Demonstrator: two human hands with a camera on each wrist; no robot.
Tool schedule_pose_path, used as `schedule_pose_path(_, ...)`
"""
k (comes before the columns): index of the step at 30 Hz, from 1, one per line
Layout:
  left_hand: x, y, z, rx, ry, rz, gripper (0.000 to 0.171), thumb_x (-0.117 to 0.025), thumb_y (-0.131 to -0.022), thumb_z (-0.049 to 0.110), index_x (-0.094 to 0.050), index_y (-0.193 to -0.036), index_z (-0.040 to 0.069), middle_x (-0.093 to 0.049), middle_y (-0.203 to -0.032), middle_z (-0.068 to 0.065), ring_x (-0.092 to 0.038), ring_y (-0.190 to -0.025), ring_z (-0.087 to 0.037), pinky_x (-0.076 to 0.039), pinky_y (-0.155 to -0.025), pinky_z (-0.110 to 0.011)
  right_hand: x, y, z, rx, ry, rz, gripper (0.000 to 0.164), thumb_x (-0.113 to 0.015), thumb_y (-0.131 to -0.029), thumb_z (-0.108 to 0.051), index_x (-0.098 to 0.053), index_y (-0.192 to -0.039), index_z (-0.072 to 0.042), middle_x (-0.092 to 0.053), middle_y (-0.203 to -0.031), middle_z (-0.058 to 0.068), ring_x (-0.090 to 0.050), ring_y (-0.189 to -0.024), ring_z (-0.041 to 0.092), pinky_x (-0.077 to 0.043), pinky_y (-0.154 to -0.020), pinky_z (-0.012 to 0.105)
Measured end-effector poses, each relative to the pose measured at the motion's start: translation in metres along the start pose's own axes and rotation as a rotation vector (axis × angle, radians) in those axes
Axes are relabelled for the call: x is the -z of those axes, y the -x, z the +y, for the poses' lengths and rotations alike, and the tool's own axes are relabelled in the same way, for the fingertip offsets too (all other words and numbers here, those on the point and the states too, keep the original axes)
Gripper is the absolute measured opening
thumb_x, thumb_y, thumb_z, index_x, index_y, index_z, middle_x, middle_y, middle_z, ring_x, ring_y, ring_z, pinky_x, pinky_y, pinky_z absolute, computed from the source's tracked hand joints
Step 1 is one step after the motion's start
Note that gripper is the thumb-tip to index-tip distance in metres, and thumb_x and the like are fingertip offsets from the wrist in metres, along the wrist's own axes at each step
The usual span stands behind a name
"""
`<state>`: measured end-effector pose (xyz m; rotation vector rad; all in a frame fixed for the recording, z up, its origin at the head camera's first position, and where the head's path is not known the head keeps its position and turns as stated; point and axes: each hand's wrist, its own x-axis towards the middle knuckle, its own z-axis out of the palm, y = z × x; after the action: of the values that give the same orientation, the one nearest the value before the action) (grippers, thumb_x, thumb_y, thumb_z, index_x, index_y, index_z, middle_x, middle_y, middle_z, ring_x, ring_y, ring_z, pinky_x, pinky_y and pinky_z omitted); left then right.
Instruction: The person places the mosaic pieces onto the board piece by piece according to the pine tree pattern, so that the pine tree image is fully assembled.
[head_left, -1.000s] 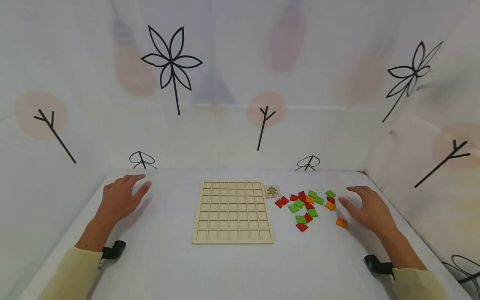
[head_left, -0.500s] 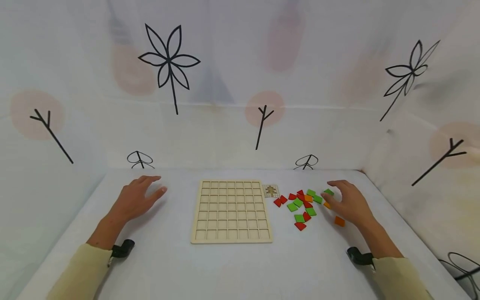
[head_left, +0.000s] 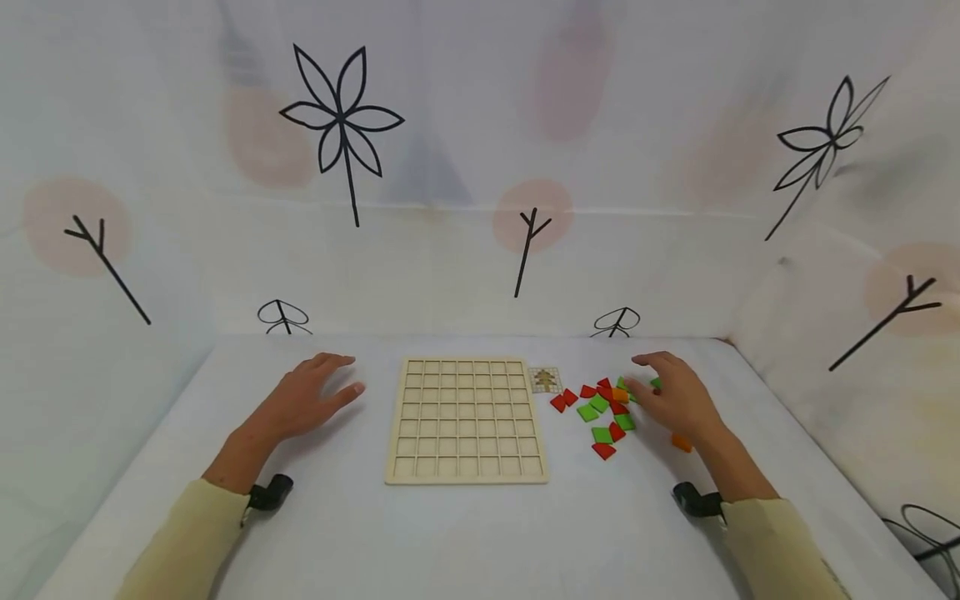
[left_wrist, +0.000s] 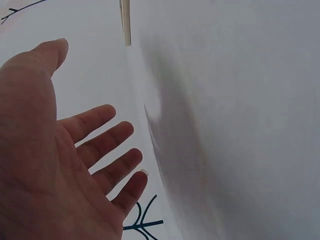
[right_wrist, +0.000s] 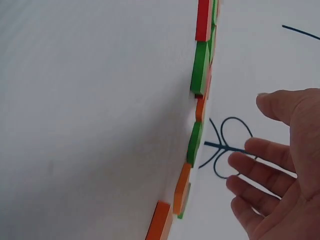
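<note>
My left hand (head_left: 303,404) hovers over the table left of the pale wooden grid board (head_left: 467,422), fingers relaxed and nothing in them. In the left wrist view its palm and spread fingers show plainly. Over the right edge of the scattered tiles my right hand (head_left: 678,402) is held in the air, also holding nothing, and hides some of them. The pieces are flat and coloured: red tiles (head_left: 603,451), green tiles (head_left: 587,412) and an orange tile (head_left: 682,442). In the right wrist view a green tile (right_wrist: 200,69) and an orange tile (right_wrist: 182,189) lie beyond the fingers.
A small card (head_left: 546,380) with a brown tree-like pattern on a grid lies at the board's upper right corner. The white table (head_left: 465,542) is bordered by white cloth walls (head_left: 420,275) printed with black plant drawings.
Both hands have moved inward: the left to the right, toward the board, and the right to the left, over the tiles. The tiles and the board stay where they were.
</note>
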<state>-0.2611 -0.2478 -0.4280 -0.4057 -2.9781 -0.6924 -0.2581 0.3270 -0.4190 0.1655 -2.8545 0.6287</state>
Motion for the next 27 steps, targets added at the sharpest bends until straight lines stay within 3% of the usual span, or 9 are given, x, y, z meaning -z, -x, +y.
schedule_pose_path(9, -0.006, -0.004, 0.015, -0.028, 0.048, -0.114, 0.082, -0.058, -0.103, 0.064, -0.043, -0.162, 0.009, -0.040, -0.165, -0.021, -0.037, -0.152, -0.045, -0.032, -0.120, -0.067, -0.006, -0.008, -0.010, 0.007, -0.021, -0.010, 0.047, -0.073, -0.101, -0.024, -0.063, -0.140, 0.003, -0.058, -0.141, 0.028, -0.049, -0.133, 0.049, -0.045, -0.108, 0.068)
schedule_pose_path(17, -0.014, -0.010, 0.027, -0.104, 0.035, -0.212, 0.095, -0.071, -0.096, 0.063, -0.031, -0.168, 0.016, -0.032, -0.171, -0.017, -0.028, -0.157, -0.045, -0.028, -0.122, -0.068, -0.016, -0.020, -0.016, -0.004, -0.009, -0.069, 0.040, -0.075, -0.099, -0.023, -0.070, -0.134, -0.004, -0.059, -0.141, 0.026, -0.048, -0.135, 0.048, -0.047, -0.107, 0.067)
schedule_pose_path(21, -0.016, -0.012, 0.033, -0.128, 0.031, -0.252, 0.101, -0.077, -0.092, 0.061, -0.028, -0.170, 0.021, -0.029, -0.173, -0.015, -0.026, -0.158, -0.044, -0.026, -0.122, -0.070, -0.019, -0.028, -0.016, 0.008, -0.013, -0.077, 0.035, -0.073, -0.100, -0.022, -0.072, -0.130, -0.003, -0.064, -0.132, 0.024, -0.053, -0.128, 0.046, -0.049, -0.105, 0.065)
schedule_pose_path(27, -0.015, -0.011, 0.036, -0.132, -0.006, -0.303, 0.105, -0.077, -0.090, 0.064, -0.026, -0.170, 0.018, -0.026, -0.175, -0.013, -0.016, -0.161, -0.046, -0.020, -0.120, -0.075, -0.018, -0.036, -0.016, 0.034, -0.014, -0.102, 0.032, -0.071, -0.100, -0.019, -0.073, -0.127, -0.003, -0.068, -0.120, 0.021, -0.058, -0.116, 0.043, -0.053, -0.099, 0.061)
